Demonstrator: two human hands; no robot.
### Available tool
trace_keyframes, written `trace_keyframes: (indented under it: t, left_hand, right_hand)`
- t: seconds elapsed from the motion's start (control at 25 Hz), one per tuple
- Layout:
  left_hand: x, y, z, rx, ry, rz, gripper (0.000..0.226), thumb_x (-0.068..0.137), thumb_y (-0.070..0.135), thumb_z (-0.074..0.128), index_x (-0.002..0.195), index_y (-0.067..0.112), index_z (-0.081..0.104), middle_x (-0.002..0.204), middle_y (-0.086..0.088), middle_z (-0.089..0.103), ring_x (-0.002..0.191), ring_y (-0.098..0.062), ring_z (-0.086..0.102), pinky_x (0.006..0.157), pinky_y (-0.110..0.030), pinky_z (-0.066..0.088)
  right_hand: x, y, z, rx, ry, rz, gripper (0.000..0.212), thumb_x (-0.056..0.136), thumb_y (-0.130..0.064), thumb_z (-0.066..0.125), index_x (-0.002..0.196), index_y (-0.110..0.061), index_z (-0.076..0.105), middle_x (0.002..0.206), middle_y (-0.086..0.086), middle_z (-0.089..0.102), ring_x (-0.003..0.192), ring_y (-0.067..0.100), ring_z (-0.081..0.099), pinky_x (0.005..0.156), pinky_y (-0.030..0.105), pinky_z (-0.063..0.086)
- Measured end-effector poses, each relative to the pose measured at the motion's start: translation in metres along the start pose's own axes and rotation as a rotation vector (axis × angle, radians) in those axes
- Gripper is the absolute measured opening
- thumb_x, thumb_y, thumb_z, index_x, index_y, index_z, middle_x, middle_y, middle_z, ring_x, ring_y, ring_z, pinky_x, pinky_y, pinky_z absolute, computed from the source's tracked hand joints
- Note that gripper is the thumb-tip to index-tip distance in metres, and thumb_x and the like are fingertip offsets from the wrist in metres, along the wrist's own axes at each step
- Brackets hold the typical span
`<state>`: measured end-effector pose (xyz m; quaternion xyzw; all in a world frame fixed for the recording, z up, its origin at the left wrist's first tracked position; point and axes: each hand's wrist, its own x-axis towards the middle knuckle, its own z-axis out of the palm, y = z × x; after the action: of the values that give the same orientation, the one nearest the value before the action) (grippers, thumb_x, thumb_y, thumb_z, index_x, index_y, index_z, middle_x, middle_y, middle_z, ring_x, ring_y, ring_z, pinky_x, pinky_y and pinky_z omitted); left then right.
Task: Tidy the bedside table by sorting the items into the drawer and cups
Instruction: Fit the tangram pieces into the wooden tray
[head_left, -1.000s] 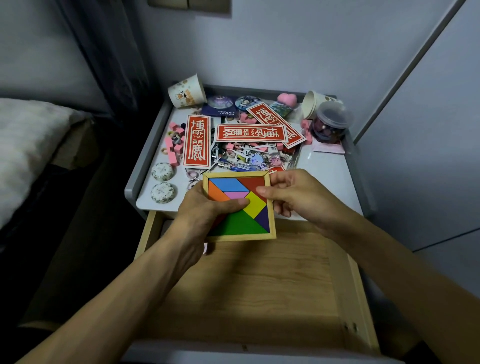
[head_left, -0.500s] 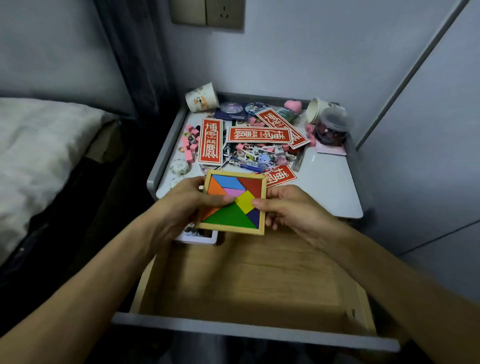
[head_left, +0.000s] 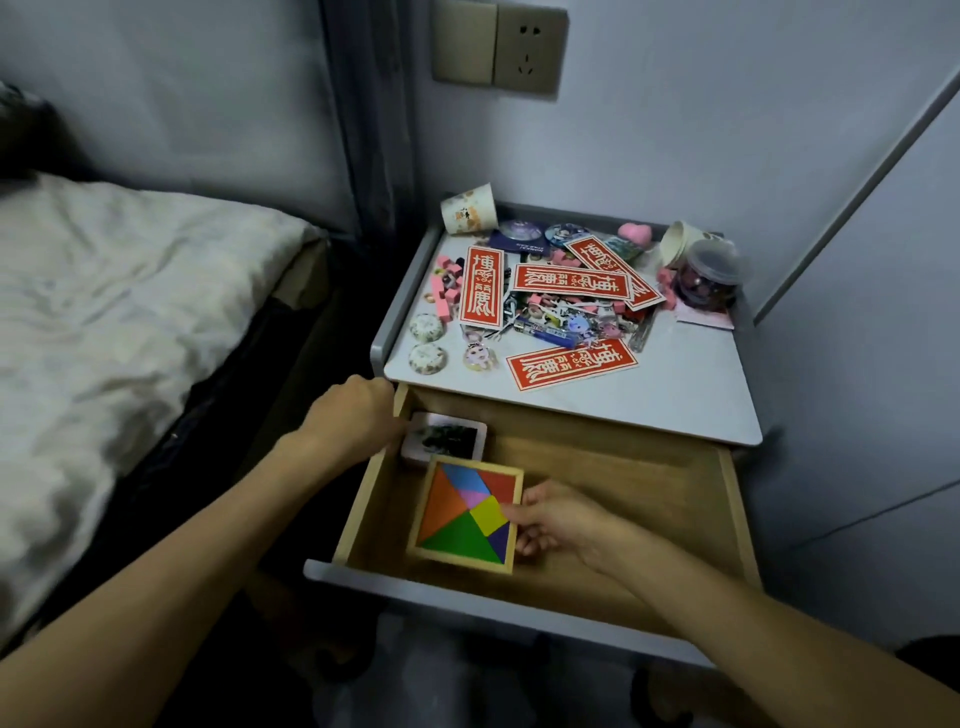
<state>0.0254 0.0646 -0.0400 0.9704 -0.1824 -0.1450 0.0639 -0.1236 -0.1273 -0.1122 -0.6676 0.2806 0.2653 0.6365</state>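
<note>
**Puzzle in the drawer, held by the right hand**

Far left: a bed (head_left: 130, 322) with a pale, creased sheet.

Next, the left hand (head_left: 358, 415), at the back left corner of the open drawer (head_left: 649, 467). Fingers bent, tips hidden by the drawer wall. Cannot tell if holding anything.

Just right of that hand, inside the drawer: a small pink box (head_left: 447, 439) with a dark top.

In front of the box, the puzzle (head_left: 462, 514), a square wood frame full of bright shapes. Sits in the left half of the drawer, close to the front wall, with its back edge over the box's front edge. Cannot tell if lying flat.

Right hand (head_left: 561, 519) on the puzzle's right edge. Pinches it, thumb on top by the yellow shape, other fingers curled under.

Above the drawer, the table (head_left: 691, 395), covered in small things. From left to right on it:
- two round tins (head_left: 426, 327) near the left rim
- pink blocks (head_left: 447, 291) just behind the tins
- a cup (head_left: 467, 210) on its side at the back left corner
- red cards (head_left: 571, 280) with pale writing, some piled over each other
- a blue pen (head_left: 545, 332) under the pile
- a pink heart (head_left: 634, 231) at the back
- a second cup (head_left: 680, 244) at the back right, partly behind a clear tub (head_left: 709, 275) with a lid
</note>
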Motion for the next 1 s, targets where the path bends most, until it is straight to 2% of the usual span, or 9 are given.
trace_keyframes:
  t: [0.12,0.28,0.44,0.52,0.6,0.72,0.84,0.92,1.0]
  left_hand:
    - [0.003,-0.001,0.024,0.128,-0.043,-0.01,0.012,0.093,0.018,0.053,0.089,0.009,0.059,0.091,-0.01,0.067,0.081,-0.027,0.068,0.074,-0.039,0.058]
    - [0.007,-0.003,0.035,0.246,-0.059,0.012,0.015,0.095,0.012,0.047,0.105,0.009,0.058,0.105,-0.011,0.064,0.094,-0.028,0.067,0.075,-0.036,0.054]
    - [0.007,-0.001,0.04,0.321,-0.1,0.054,0.019,0.094,0.01,0.046,0.109,0.01,0.058,0.107,-0.009,0.063,0.096,-0.026,0.066,0.071,-0.032,0.051]
    - [0.01,-0.002,0.041,0.328,-0.116,0.093,0.015,0.092,0.009,0.046,0.102,0.012,0.057,0.099,-0.007,0.062,0.096,-0.026,0.065,0.069,-0.032,0.049]
    - [0.012,-0.006,0.041,0.316,-0.133,0.117,0.008,0.09,0.009,0.048,0.085,0.015,0.049,0.077,-0.001,0.052,0.09,-0.024,0.066,0.069,-0.033,0.051]
    - [0.015,-0.008,0.043,0.309,-0.148,0.156,0.027,0.089,0.01,0.05,0.067,0.018,0.035,0.065,0.002,0.039,0.082,-0.022,0.065,0.065,-0.031,0.051]
    - [0.014,-0.007,0.041,0.315,-0.147,0.182,0.032,0.089,0.008,0.049,0.064,0.02,0.033,0.064,0.003,0.04,0.071,-0.019,0.058,0.066,-0.031,0.053]
    - [0.014,-0.007,0.041,0.323,-0.155,0.179,0.031,0.09,0.009,0.049,0.065,0.02,0.034,0.064,0.002,0.04,0.07,-0.019,0.057,0.065,-0.03,0.053]
    - [0.015,-0.005,0.04,0.357,-0.16,0.188,0.028,0.089,0.008,0.049,0.066,0.018,0.036,0.064,0.002,0.039,0.069,-0.019,0.053,0.061,-0.03,0.047]
  right_hand:
    - [0.026,0.015,0.014,-0.055,0.073,0.117,0.015,0.094,-0.014,0.063,0.082,-0.008,0.056,0.066,0.006,0.065,0.042,0.006,0.058,0.046,0.017,0.047]
    - [0.046,0.012,0.028,-0.095,0.093,0.163,0.016,0.096,-0.014,0.06,0.084,-0.006,0.053,0.067,0.009,0.058,0.049,0.01,0.058,0.049,0.018,0.051]
    - [0.057,0.005,0.037,-0.155,0.141,0.16,0.02,0.096,-0.011,0.058,0.08,-0.008,0.047,0.066,0.011,0.057,0.05,0.013,0.059,0.045,0.019,0.051]
    - [0.063,0.002,0.04,-0.197,0.138,0.147,0.018,0.097,-0.012,0.058,0.083,-0.007,0.048,0.066,0.011,0.057,0.042,0.009,0.058,0.044,0.018,0.051]
    - [0.068,-0.001,0.045,-0.231,0.124,0.14,0.011,0.098,-0.013,0.056,0.099,-0.002,0.053,0.068,0.01,0.058,0.041,0.009,0.059,0.045,0.019,0.051]
    - [0.077,-0.003,0.047,-0.296,0.135,0.14,0.024,0.099,-0.016,0.054,0.115,0.001,0.052,0.068,0.01,0.059,0.051,0.014,0.061,0.049,0.021,0.052]
    - [0.08,-0.002,0.047,-0.413,0.153,0.117,0.018,0.101,-0.016,0.049,0.098,0.0,0.056,0.069,0.012,0.064,0.053,0.015,0.064,0.045,0.021,0.05]
    - [0.081,0.0,0.047,-0.506,0.183,0.068,0.025,0.102,-0.013,0.044,0.081,-0.004,0.055,0.07,0.015,0.067,0.049,0.015,0.064,0.043,0.02,0.049]
    - [0.079,0.0,0.047,-0.558,0.196,0.032,0.03,0.102,-0.008,0.04,0.075,-0.006,0.053,0.071,0.016,0.068,0.048,0.016,0.064,0.045,0.023,0.052]
